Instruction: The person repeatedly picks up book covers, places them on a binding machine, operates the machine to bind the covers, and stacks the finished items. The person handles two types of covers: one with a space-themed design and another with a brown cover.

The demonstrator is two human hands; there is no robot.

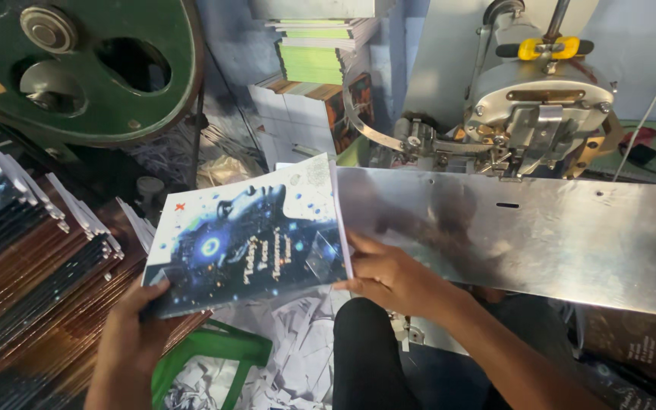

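I hold a thin book point(252, 239) with a glossy dark-blue and white cover between both hands. My left hand point(134, 323) grips its near-left corner. My right hand point(389, 273) holds the spine edge on the right, where the book meets the sloping shiny metal table point(540, 235) of a stitching machine. The machine's grey head point(537, 114) stands behind that plate, apart from the book.
Stacks of similar books point(24, 266) with brown and dark covers lie at the left. A large green flywheel point(85, 68) fills the upper left. Piles of green-edged and white books point(316, 68) stand at the back. A green crate point(214, 357) and paper scraps lie below.
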